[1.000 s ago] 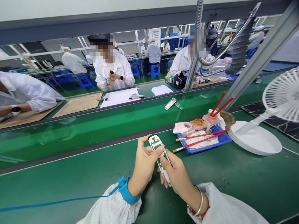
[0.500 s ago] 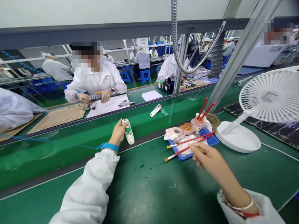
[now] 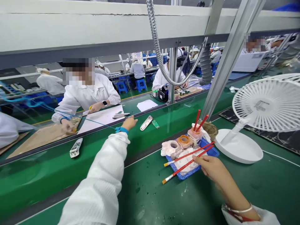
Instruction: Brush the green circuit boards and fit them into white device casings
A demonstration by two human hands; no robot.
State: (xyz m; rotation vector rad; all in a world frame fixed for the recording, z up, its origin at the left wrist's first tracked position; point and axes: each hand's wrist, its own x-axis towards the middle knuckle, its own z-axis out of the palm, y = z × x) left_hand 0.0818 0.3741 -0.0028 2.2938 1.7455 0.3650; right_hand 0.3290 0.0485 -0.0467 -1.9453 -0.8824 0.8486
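Observation:
My left hand is stretched far out over the green conveyor belt with its fingers extended and nothing in it. Its fingertips are close to a white housing and a small green circuit board lying on the belt. A white handset with its board exposed lies on the belt to the left, away from both hands. My right hand rests at the blue tray, fingers closed at the handle of the lower red-handled brush, which lies across the tray.
The tray also holds tape rolls, a cup with red sticks and a second brush. A white desk fan stands at right, behind a slanted metal post. People in white coats work across the belt.
Both hands held the handset a second ago. My left hand carried it out, set it on the belt, and now reaches farther right. My right hand went to the brushes.

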